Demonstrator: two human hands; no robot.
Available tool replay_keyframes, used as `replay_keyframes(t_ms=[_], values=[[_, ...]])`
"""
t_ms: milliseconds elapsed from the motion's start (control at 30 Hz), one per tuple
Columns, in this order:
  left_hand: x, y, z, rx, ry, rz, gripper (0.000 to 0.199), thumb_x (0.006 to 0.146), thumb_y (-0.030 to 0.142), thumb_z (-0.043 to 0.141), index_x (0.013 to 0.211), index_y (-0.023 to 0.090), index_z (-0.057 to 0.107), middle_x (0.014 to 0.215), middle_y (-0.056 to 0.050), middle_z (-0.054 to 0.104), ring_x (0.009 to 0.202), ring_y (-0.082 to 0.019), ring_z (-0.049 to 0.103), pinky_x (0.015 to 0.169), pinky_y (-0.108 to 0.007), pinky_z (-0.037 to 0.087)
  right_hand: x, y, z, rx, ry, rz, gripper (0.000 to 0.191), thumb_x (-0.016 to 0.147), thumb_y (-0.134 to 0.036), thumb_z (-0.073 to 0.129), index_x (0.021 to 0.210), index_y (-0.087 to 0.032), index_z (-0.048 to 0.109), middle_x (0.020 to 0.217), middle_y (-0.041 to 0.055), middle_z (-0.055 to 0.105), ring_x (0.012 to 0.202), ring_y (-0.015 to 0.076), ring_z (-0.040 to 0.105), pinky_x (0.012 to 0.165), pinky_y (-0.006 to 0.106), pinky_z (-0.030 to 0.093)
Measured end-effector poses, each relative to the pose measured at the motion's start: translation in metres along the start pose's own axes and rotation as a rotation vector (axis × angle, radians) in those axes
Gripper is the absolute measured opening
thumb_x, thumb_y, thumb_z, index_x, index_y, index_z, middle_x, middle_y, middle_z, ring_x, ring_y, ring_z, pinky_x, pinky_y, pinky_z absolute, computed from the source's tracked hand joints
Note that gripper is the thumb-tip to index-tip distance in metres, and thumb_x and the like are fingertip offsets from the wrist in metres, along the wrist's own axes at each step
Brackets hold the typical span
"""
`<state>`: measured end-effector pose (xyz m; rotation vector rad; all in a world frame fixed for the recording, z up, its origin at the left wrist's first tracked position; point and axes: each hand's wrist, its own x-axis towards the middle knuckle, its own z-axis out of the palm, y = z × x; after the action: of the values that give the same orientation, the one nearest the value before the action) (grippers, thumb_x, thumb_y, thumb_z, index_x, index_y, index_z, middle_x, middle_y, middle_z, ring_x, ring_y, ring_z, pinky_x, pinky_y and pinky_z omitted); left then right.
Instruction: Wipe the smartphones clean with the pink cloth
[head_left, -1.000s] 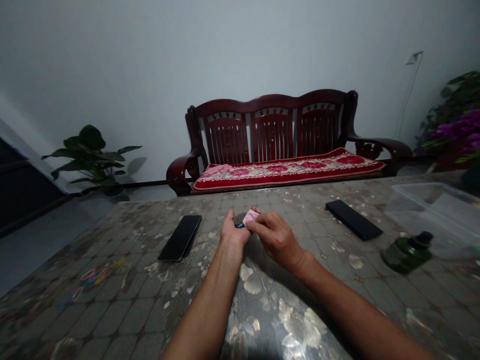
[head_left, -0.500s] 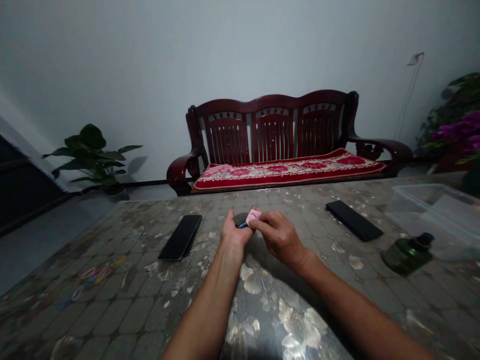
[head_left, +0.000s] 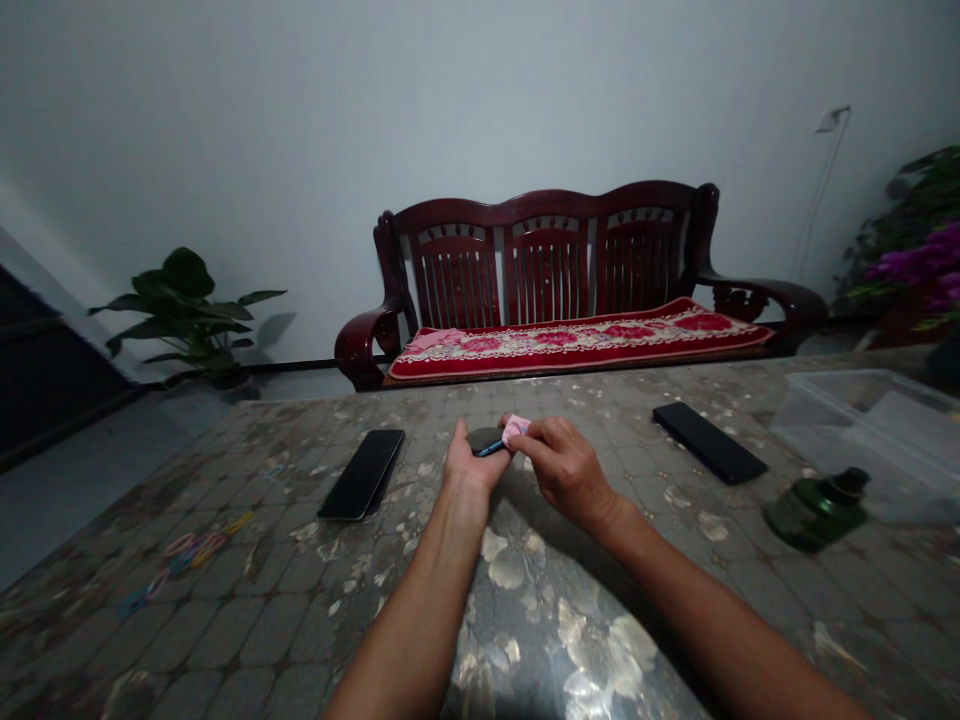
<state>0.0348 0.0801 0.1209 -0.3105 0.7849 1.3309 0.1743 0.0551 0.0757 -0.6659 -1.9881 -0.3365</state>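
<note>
While hands [head_left: 517, 462] grip a pink cloth [head_left: 517, 431] and dark object [head_left: 486, 441], phones [head_left: 362, 474] alongside, green bottle [head_left: 816, 510] (right)

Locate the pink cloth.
Head view, centre: the pink cloth is in the right hand, against the dark, blue-edged object on the left hand.

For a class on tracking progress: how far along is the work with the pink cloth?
Done: the dark, flat object already lies in the left hand. In progress: the right hand holds the pink cloth at the object's edge. Remaining, seemingly: lifting away the cloth; how much work comes before that can't be told.
</note>
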Motion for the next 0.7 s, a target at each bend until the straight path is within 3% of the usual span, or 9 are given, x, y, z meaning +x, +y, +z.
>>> replay_keyframes(t_ms=[167,433,700], values=[[0.0004,-0.001,0.0001,0.006,-0.026,-0.108,0.054,0.099,0.051,0.041,0.113,0.003,0.06,0.085,-0.012,0.061,0.063,-0.022,0.06,0.047,-0.032,0.053,0.0007,-0.0041,0.0012,0.017,-0.016,-0.031,0.031,0.095,-0.011,0.05,0.118,-0.023,0.065,0.093,0.007,0.062,0.082,0.0195,0.055,0.072,0.032,0.048],[-0.0033,0.0001,0.0005,0.001,-0.01,-0.041,0.049,0.101,0.049,0.038,0.109,0.008,0.063,0.088,-0.012,0.063,0.062,-0.021,0.06,0.047,-0.032,0.052,-0.0025,0.0049,-0.0015,-0.015,0.0,0.005,0.031,0.095,-0.009,0.049,0.118,-0.022,0.066,0.093,0.0073,0.061,0.081,0.0189,0.054,0.071,0.031,0.046],[-0.0028,0.0011,-0.0007,0.01,-0.045,-0.083,0.053,0.1,0.051,0.038,0.112,0.005,0.061,0.084,-0.012,0.062,0.063,-0.022,0.061,0.045,-0.032,0.053,0.0009,0.0016,-0.0038,-0.015,-0.025,-0.022,0.034,0.093,-0.01,0.047,0.119,-0.021,0.064,0.094,0.0086,0.061,0.083,0.0211,0.054,0.072,0.033,0.046]])
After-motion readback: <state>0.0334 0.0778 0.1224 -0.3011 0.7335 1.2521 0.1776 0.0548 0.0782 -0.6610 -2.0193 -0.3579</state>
